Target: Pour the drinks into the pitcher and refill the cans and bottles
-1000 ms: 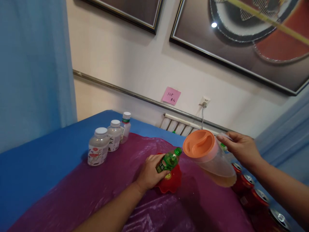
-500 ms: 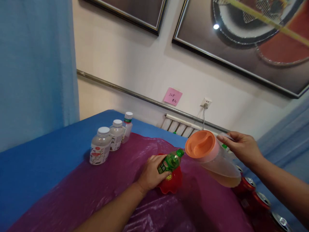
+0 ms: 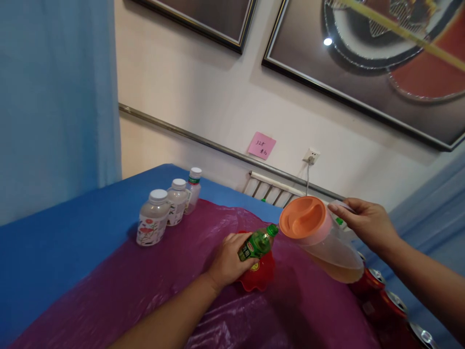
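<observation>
My left hand (image 3: pixel 230 257) is wrapped round a small green-labelled plastic bottle (image 3: pixel 256 244), tilted with its green-rimmed mouth up and to the right. Beneath the bottle lies a red scallop-edged dish (image 3: pixel 259 278) with a yellow mark. My right hand (image 3: pixel 366 223) grips the handle of a clear pitcher (image 3: pixel 332 254) with an orange lid (image 3: pixel 303 217). The pitcher is tipped left, and amber liquid rests along its lower side. Its lid edge is at the bottle's mouth; whether they touch or liquid flows, I cannot make out.
Three white-capped bottles (image 3: pixel 154 218) stand at the left on a blue tabletop (image 3: pixel 90 223). Purple plastic sheeting (image 3: pixel 156 286) covers the middle. Several red cans (image 3: pixel 387 305) line the right edge, partly behind the pitcher. A wall with a socket (image 3: pixel 311 156) and a pipe (image 3: pixel 203 140) is behind.
The whole view has shifted very slightly to the right. Both hands keep their grip, and the bottle and tipped pitcher hold nearly the same positions.
</observation>
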A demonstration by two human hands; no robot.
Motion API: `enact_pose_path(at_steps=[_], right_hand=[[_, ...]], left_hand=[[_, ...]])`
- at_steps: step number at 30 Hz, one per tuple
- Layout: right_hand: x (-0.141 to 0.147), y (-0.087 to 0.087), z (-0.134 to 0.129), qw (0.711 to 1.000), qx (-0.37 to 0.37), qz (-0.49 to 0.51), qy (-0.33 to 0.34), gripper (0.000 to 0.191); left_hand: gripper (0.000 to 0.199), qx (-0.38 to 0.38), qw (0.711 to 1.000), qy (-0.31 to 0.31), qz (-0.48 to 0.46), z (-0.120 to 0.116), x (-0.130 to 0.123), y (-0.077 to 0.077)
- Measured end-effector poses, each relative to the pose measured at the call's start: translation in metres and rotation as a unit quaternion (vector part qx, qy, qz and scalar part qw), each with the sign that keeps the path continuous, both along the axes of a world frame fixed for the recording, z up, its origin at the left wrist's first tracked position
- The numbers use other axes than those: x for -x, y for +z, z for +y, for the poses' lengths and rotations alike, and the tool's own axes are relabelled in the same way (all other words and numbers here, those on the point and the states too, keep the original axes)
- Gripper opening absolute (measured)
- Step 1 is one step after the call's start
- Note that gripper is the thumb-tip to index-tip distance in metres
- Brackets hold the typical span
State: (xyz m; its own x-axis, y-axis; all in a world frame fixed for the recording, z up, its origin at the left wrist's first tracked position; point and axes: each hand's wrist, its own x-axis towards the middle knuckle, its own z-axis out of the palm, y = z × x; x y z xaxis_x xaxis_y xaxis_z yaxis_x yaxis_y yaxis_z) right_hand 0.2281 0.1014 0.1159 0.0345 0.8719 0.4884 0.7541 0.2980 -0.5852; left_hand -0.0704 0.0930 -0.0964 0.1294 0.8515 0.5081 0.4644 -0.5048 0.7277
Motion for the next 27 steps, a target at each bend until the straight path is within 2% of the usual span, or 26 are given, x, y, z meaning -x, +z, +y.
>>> enact_pose_path(at_steps=[27], right_hand=[[0.013,0.014,-0.008,0.999,-0.019,-0.039,-0.002,0.066]], left_hand=[[0.066,0.010,1.000,0.006,-0.016,-0.002,0.000,0.003]])
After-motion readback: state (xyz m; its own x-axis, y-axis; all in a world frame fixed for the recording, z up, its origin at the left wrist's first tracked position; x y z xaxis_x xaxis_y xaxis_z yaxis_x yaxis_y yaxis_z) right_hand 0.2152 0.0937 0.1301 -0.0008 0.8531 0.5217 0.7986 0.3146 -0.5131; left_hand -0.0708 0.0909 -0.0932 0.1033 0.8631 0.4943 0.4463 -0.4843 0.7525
